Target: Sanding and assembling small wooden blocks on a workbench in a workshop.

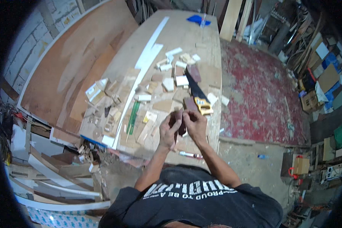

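Note:
My left hand [169, 130] and my right hand [195, 124] are close together over the near part of a wooden worktable. Both have closed fingers on a dark reddish-brown strip [182, 128] that looks like sandpaper; the fingers cover much of it. Just beyond my right hand lies a handsaw [204, 106] with a yellow handle and a black blade, its tip toward the far side. A dark red piece [189, 102] lies beside the saw handle, and another dark red piece [194, 72] is farther back. Left of my hands are a green strip [133, 117] and a wood offcut [145, 131].
Wood and white offcuts [168, 84] are scattered over the worktable [186, 36]. Long white strips [150, 55] run along it. A paintbrush [190, 154] lies at the near edge. A large board [60, 79] leans at left; a red worn floor panel [260, 95] is at right.

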Demonstrator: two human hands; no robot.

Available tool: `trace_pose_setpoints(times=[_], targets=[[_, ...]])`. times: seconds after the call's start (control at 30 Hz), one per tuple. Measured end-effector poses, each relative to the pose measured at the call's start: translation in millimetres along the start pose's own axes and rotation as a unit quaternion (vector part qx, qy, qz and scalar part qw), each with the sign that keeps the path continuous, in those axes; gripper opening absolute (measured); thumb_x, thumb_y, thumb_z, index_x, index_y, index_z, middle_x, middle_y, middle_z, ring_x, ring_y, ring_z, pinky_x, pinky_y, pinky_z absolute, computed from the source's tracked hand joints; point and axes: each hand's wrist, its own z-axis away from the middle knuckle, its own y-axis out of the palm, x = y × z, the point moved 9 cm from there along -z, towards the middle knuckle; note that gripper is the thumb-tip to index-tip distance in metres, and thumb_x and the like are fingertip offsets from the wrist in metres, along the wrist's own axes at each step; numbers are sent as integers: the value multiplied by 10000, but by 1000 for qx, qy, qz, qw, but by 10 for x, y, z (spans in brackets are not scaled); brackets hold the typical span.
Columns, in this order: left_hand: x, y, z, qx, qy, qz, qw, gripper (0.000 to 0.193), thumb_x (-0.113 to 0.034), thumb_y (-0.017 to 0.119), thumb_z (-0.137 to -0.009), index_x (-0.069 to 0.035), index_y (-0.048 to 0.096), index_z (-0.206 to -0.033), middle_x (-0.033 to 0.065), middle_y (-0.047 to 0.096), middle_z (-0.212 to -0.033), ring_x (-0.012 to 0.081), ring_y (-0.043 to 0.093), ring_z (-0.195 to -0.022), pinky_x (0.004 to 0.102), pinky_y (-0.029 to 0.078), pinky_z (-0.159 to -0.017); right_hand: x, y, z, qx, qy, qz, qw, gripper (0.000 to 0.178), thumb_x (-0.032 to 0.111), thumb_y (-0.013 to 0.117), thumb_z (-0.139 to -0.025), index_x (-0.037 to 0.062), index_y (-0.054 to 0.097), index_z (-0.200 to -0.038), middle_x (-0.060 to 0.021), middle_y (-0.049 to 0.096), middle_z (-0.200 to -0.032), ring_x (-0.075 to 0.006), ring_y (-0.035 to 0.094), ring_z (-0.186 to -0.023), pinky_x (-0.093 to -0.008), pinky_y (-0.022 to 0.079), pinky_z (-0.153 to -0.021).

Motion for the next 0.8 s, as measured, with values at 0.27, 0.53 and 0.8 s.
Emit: trace_pose_setpoints(times=[0.27, 0.53, 0.8], targets=[[41, 39, -62, 23, 50, 22, 998, 367, -83, 629, -908, -13, 543, -1258, 32, 619, -1111, 124, 601, -988, 269, 490, -867, -4, -55, -23, -15, 1, -29, 999, 155, 96, 649, -848, -38, 691, -913, -114, 691, -756, -131, 657, -689, -265, 511, -633], [-70, 141, -193, 15, 64, 20, 998, 353, -60, 648, -896, -1, 576, -1237, 30, 647, -1074, 91, 595, -925, 228, 469, -809, 2, -115, -137, -31, -7, 8, 999, 155, 89, 663, -823, -20, 704, -926, -114, 700, -810, -145, 659, -699, -273, 518, -651], [-12, 209, -222, 21, 77, 38, 996, 353, -60, 647, -898, 4, 573, -1237, 48, 647, -1113, 121, 608, -995, 265, 489, -881, 221, -144, -228, -34, -59, 13, 998, 115, 17, 650, -850, -32, 694, -944, -46, 674, -791, -64, 610, -717, -210, 490, -631]])
